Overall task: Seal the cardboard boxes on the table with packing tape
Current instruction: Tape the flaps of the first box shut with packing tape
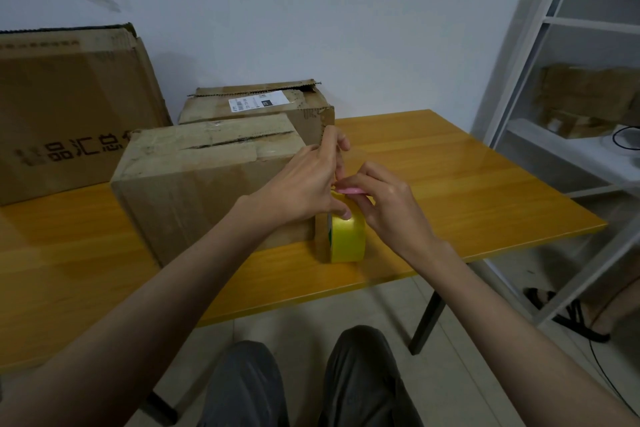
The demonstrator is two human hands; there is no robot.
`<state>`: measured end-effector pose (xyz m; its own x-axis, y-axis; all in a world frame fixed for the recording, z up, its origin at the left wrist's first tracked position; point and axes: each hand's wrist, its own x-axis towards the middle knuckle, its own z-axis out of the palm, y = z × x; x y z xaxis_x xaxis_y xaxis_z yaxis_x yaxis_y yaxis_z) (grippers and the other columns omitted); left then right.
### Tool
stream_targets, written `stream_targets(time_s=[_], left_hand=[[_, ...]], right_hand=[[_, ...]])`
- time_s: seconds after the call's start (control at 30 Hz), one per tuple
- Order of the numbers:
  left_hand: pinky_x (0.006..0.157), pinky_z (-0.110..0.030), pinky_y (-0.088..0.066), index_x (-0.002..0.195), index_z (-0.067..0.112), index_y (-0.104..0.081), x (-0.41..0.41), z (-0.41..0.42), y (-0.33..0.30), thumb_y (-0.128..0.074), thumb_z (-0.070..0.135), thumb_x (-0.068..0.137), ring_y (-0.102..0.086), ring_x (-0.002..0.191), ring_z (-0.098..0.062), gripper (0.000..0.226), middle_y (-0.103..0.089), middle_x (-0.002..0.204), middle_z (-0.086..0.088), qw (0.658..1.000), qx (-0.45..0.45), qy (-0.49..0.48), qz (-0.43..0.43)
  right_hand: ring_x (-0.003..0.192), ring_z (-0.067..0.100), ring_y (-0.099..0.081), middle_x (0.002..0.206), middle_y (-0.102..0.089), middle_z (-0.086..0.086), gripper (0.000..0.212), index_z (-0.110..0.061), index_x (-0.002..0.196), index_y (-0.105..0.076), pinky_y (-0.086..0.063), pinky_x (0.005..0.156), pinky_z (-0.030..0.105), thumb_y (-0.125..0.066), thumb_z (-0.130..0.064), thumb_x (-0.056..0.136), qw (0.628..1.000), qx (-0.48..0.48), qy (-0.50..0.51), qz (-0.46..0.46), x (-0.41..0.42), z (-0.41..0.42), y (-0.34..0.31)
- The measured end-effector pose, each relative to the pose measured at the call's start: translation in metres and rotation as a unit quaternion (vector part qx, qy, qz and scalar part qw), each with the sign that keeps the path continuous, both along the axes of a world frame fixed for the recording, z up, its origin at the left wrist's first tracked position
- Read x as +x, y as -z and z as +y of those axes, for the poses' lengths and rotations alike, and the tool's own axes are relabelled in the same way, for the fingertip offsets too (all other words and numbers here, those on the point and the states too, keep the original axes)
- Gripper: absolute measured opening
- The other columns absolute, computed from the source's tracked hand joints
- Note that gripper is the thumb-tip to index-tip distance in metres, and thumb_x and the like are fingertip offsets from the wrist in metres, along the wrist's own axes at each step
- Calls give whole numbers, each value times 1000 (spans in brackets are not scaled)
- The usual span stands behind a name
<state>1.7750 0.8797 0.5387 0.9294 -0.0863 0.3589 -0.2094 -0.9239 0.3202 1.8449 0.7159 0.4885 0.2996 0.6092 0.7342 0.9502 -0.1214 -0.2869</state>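
A yellow roll of packing tape [347, 237] stands on edge on the yellow wooden table [467, 184], against the right end of the nearest cardboard box [207, 180]. My left hand [304, 184] pinches a pulled-up strip of clear tape above the roll, its thumb touching the roll. My right hand [384, 204] grips a small pink cutter [349, 190] at the top of the roll. A second box [263, 107] with a white label sits behind the first. The near box's top seam is split.
A large printed cardboard box [72, 107] stands at the table's back left. A white metal shelf [568, 121] holding more boxes stands to the right. The table's right half is bare wood. My knees show below the front edge.
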Motion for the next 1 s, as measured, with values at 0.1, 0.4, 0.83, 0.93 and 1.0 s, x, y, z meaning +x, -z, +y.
stream_targets(time_s=[0.1, 0.4, 0.83, 0.93, 1.0], left_hand=[[73, -28, -49, 114, 26, -24, -1, -1, 0, -97, 35, 58, -56, 86, -12, 92, -54, 96, 3, 1000, 0, -4, 1], [69, -24, -39, 111, 28, -21, 1, -1, 3, -98, 36, 55, -57, 86, -16, 96, -55, 95, 2, 1000, -1, -2, -4], [70, -29, -47, 114, 26, -24, 1, -3, -1, -97, 39, 55, -57, 83, -15, 95, -54, 94, 2, 1000, 0, -22, 5], [72, -32, -51, 117, 24, -27, 0, -4, -2, -97, 40, 54, -58, 83, -15, 96, -54, 95, 1, 1000, 1, -27, 7], [72, -33, -51, 117, 24, -27, 0, -4, -2, -97, 41, 53, -56, 84, -14, 97, -54, 95, 1, 1000, 1, -30, 10]], right_hand=[[83, 22, -62, 93, -60, 5, 17, -5, 105, -77, -54, 67, 44, -75, -1, 88, 1000, -2, -2, 2, 0, 1, -1], [79, 22, -59, 89, -59, 5, 15, -7, 102, -78, -51, 61, 39, -76, -3, 88, 999, -21, 22, -17, 0, 0, -3], [77, 20, -54, 87, -53, 6, 18, -9, 105, -77, -46, 60, 36, -75, -2, 88, 997, -9, 67, -31, 10, -19, 7], [77, 18, -53, 86, -52, 5, 18, -9, 104, -77, -45, 61, 35, -75, 0, 88, 997, 3, 76, -30, 11, -22, 11], [78, 16, -50, 85, -51, 4, 17, -9, 103, -76, -43, 61, 32, -74, 0, 89, 995, 11, 94, -35, 12, -25, 13]])
